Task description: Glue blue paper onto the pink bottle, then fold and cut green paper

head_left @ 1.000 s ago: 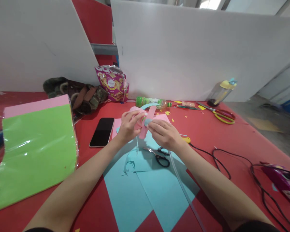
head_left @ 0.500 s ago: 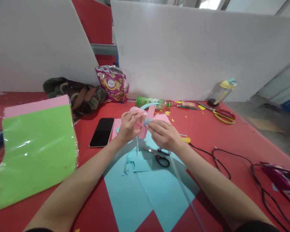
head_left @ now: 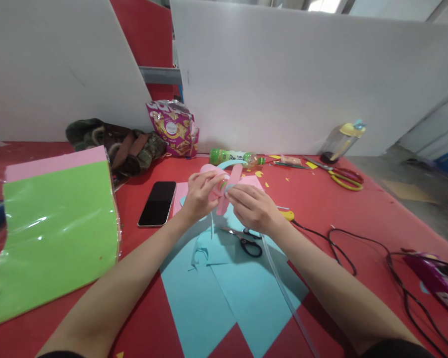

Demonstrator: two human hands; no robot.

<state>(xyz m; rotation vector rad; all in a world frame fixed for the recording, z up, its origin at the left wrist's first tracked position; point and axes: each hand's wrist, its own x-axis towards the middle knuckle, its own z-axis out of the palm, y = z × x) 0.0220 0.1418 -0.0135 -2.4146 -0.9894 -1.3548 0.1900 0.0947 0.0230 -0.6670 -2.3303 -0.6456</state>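
Paper strip (head_left: 235, 175) lies between left fingers (head_left: 206, 183) and right fingers (head_left: 243, 195).

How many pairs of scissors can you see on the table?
2. One black-handled pair lies on the blue paper, just below the hands; one red-and-yellow-handled pair lies far right, near the yellow-lidded bottle. Others could be hidden under the paper.

Red table (head_left: 362, 219) before me: green sheets (head_left: 56, 233) left, phone (head_left: 157, 204) and blue paper (head_left: 224, 298) central, bottle (head_left: 231, 158) far.
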